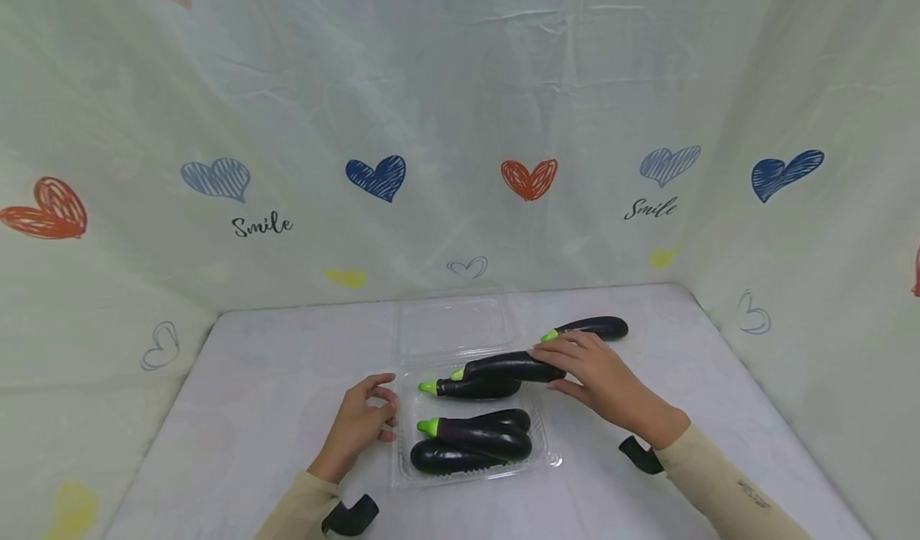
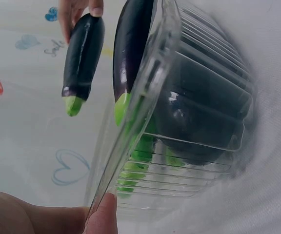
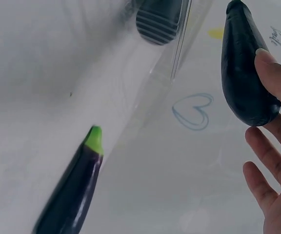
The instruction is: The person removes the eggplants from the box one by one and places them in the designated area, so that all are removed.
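A pale backdrop (image 1: pixel 453 85) printed with hearts rises along the back and both sides, and its foot meets the far edge of the bench (image 1: pixel 273 380). White bench surface runs left from the clear container (image 1: pixel 424 480) to a slanting edge, with another stretch between container and right edge.

The container stands near the middle, its lid (image 1: pixel 456 324) folded open and lying flat behind it, reaching about to the bench's far edge.

At the right, the right hand (image 1: pixel 611 380) comes in over the container's right rim, its fingers closed round the thick end of the held eggplant (image 1: pixel 503 365), thumb on one side; the right wrist view shows two lower fingers standing away from it. The left hand (image 1: pixel 355 420) is at the left rim with bent fingers, thumb and one finger pinching the container's edge.

The held eggplant is raised above the container, green stem pointing left, with a gap under it in the left wrist view. Below it lies the rear eggplant (image 1: pixel 477 389), inside the back half. A strip of container floor separates that from the front eggplants (image 1: pixel 489 438), three piled together. The loose eggplant (image 1: pixel 607 327) lies on the bench beyond the right hand, outside the container and well within the right edge.
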Demonstrator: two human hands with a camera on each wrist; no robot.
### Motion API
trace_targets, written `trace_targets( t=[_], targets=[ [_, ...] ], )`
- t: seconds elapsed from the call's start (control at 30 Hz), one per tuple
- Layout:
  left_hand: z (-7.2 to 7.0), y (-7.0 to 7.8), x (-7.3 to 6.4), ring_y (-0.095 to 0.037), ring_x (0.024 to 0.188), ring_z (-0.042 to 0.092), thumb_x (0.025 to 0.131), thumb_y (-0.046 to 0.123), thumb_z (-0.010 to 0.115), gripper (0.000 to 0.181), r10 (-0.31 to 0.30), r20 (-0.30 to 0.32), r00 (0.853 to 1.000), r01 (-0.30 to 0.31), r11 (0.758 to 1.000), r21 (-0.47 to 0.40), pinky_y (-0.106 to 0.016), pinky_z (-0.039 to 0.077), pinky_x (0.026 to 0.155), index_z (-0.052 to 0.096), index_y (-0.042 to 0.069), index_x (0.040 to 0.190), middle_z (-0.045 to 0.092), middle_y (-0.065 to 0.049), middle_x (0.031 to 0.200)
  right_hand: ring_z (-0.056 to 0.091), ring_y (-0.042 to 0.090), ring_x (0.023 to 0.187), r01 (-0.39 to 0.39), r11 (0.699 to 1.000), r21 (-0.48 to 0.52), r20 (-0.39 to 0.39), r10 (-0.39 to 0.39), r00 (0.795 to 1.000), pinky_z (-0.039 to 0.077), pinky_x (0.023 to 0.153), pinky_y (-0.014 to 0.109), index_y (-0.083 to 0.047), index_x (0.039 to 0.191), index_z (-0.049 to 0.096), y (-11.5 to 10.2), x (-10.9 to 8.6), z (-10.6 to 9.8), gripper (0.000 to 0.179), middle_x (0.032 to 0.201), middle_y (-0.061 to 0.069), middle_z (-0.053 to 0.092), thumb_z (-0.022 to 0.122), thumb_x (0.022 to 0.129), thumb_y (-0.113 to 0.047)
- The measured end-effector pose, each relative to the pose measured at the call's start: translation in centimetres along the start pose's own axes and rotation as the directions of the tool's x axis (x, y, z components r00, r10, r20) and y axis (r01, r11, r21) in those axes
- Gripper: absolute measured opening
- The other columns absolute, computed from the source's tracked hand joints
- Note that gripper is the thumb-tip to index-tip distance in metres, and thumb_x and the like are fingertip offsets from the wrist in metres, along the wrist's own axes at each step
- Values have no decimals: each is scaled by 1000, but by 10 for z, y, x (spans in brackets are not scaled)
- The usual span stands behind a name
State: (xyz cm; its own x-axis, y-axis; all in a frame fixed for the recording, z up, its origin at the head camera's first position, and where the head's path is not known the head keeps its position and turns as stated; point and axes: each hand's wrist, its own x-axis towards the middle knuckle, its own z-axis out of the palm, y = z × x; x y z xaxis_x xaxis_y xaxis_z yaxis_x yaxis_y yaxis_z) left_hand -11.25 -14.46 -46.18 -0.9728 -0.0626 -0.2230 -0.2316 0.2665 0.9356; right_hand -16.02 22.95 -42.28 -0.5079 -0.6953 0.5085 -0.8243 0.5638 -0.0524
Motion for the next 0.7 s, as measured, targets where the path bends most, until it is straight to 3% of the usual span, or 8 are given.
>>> trace_targets(
  t=[0.27, 0.7],
  targets=[
    [0, 1, 0, -17, 71, 64, 96, -10, 57, 48, -3, 2, 1000, 3, 1000, 2, -28, 61, 55, 53, -10, 143, 60, -18, 107, 66, 31, 112, -5, 1000, -24, -37, 4, 999, 56, 93, 49, -9, 131, 73, 13, -12, -5, 69, 126, 3, 73, 98, 66, -8],
    [0, 0, 0, -17, 71, 63, 95, -10, 58, 48, -15, -1, 1000, 15, 1000, -7, -28, 61, 55, 54, -10, 143, 60, -17, 106, 67, 28, 114, -25, 998, -65, -3, 25, 1000, 56, 93, 48, -9, 136, 70, 32, -36, -6, 70, 131, 6, 72, 92, 70, -8]
  ],
)
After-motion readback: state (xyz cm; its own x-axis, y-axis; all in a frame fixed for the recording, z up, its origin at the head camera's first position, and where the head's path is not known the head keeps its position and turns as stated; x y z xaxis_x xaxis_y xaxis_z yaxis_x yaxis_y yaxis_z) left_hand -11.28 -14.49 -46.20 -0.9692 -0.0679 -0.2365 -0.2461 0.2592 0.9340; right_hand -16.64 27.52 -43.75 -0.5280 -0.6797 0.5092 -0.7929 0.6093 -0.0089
